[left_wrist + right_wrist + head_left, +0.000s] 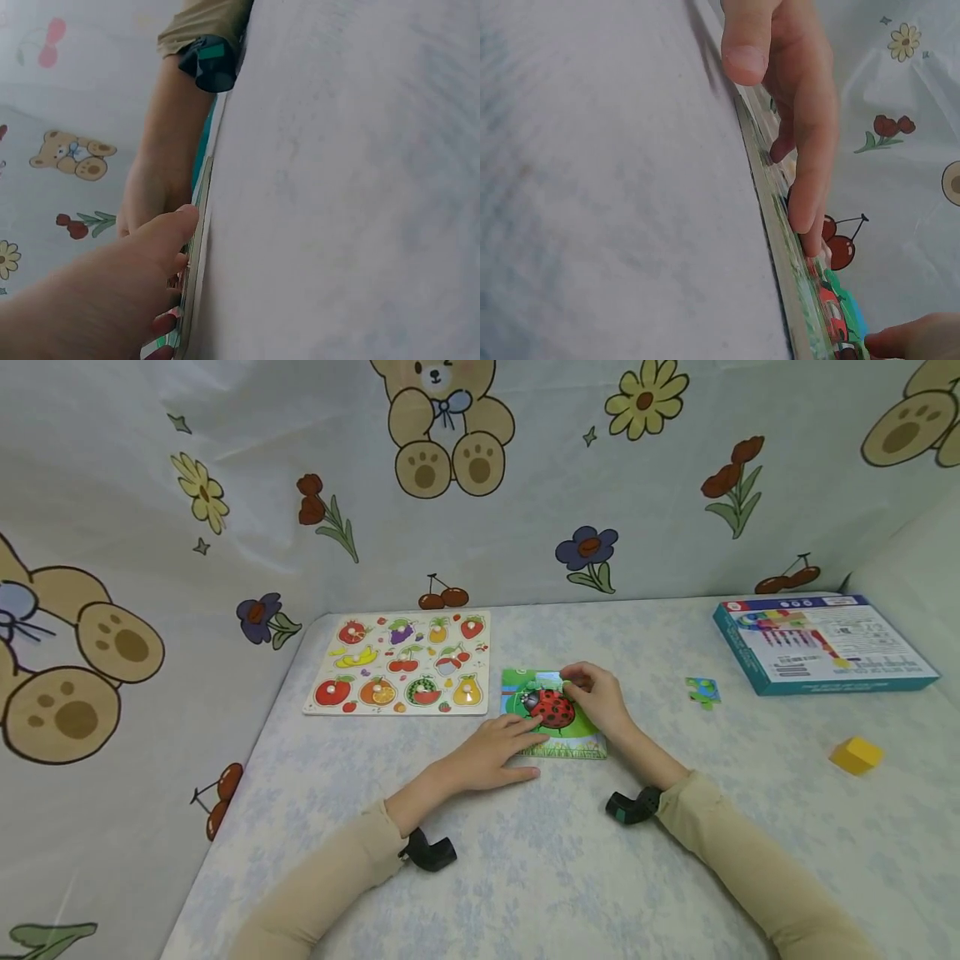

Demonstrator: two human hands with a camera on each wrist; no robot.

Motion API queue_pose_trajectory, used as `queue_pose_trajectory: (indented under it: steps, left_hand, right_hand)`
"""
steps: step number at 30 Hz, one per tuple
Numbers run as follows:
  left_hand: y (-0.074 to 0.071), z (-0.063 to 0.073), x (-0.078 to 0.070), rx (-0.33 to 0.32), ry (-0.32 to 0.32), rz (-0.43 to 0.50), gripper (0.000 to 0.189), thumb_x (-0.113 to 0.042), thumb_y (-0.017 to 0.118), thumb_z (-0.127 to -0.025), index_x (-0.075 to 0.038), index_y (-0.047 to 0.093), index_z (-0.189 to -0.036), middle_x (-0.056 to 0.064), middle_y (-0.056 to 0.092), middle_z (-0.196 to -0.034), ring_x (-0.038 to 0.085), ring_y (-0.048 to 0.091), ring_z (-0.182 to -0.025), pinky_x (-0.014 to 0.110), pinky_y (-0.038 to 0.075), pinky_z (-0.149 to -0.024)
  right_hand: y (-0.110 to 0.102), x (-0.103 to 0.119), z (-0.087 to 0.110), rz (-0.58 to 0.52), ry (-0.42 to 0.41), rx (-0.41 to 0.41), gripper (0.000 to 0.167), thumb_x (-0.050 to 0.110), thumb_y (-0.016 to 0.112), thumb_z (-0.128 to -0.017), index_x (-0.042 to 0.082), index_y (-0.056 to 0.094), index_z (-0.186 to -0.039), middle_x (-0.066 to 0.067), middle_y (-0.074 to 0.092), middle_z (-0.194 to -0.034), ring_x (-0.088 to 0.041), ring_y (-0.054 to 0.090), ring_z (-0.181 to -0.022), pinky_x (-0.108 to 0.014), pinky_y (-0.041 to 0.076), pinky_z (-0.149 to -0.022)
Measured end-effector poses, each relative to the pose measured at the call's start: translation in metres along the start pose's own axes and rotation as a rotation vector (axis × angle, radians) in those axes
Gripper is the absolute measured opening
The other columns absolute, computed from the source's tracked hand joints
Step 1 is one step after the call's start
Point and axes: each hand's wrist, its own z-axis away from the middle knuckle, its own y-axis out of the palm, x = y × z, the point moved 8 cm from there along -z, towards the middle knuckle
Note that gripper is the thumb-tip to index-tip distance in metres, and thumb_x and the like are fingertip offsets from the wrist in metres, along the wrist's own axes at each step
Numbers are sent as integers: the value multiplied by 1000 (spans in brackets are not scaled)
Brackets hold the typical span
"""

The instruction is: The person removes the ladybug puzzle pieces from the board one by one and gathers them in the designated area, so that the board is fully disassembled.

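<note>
A ladybug puzzle [581, 745] lies on the table in front of me. My left hand [491, 753] rests on its left side, fingers spread and fairly straight, with the thumb off the near edge. At the puzzle's upper right, my right hand [597, 695] pinches a green and blue puzzle piece [847, 304]. This piece stands up tilted from the board in the right wrist view. The right fingers partly cover the board's upper right corner. A loose turtle puzzle piece [703, 691] lies apart, right of the right hand.
A fruit peg board [401, 665] sits to the left, close behind my left hand. Toward the back right lies a teal-sided box [832, 647]. A yellow block [857, 756] stands nearer on the right. The patterned cloth wall [517, 543] rises behind the table.
</note>
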Motion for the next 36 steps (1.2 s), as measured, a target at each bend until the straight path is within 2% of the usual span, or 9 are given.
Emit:
queue_pose_trajectory:
  steps: [4,9,14,20,22,25,30,34,36]
  left_hand:
    - [0,1,0,-37,10,24,56,-49,50,-95,-27,39,-146,-3,24,-159,19,27,-142,47,26,-114]
    - [-1,1,1,-103,42,45,52,-44,53,-95,-25,45,-143,-1,30,-157,18,31,-139,46,29,-112]
    - [-1,0,4,-156,68,58,48,-40,54,-96,-24,48,-141,-1,33,-155,17,34,-136,45,31,-110]
    - [1,-1,7,-184,74,68,45,-38,54,-96,-25,50,-139,-2,33,-155,16,35,-135,45,33,-109]
    - [2,-1,7,-189,77,72,44,-38,55,-96,-25,51,-139,-2,34,-155,17,36,-134,45,33,-108]
    - [2,-1,7,-197,76,79,44,-37,55,-96,-25,52,-138,-2,35,-154,17,36,-134,45,33,-108]
    - [2,-2,6,-189,69,83,43,-36,54,-96,-25,51,-138,-2,34,-155,17,36,-134,46,32,-109]
    - [2,1,5,-163,71,125,44,-34,53,-97,-21,50,-139,1,32,-155,20,31,-139,47,29,-112]
    - [2,1,4,-150,72,170,44,-31,54,-97,-18,50,-139,4,31,-156,23,26,-143,48,27,-115]
  right_hand:
    - [-3,-5,-6,-11,89,-34,20,1,61,-90,-5,64,-108,-24,66,-103,-11,60,-76,-12,45,-66]
    - [-14,-17,-7,-163,279,-43,27,2,55,-93,-7,58,-119,-26,60,-115,5,55,-73,-13,48,-70]
    - [-52,-18,-1,-136,265,-72,30,2,53,-95,-9,55,-123,-27,59,-116,12,55,-77,-11,50,-74]
    - [-107,-36,16,-37,266,-144,32,4,56,-93,-11,54,-121,11,62,-85,15,54,-71,-7,49,-68]
    - [-119,-44,22,-2,287,-153,31,3,57,-93,-11,55,-120,17,59,-80,16,53,-69,-5,47,-66]
    - [-128,-53,27,52,324,-141,32,5,58,-93,-10,55,-121,10,62,-84,15,52,-68,-4,46,-64]
    - [-134,-55,31,129,360,-165,33,10,57,-94,-7,57,-122,-15,64,-104,12,48,-72,-5,44,-63]
    - [-117,-43,28,114,326,-162,32,12,54,-95,-7,57,-122,-23,60,-113,13,46,-74,-5,42,-63]
    - [-102,-33,23,78,288,-118,33,13,54,-96,-7,57,-122,-25,60,-114,11,50,-76,-8,45,-65]
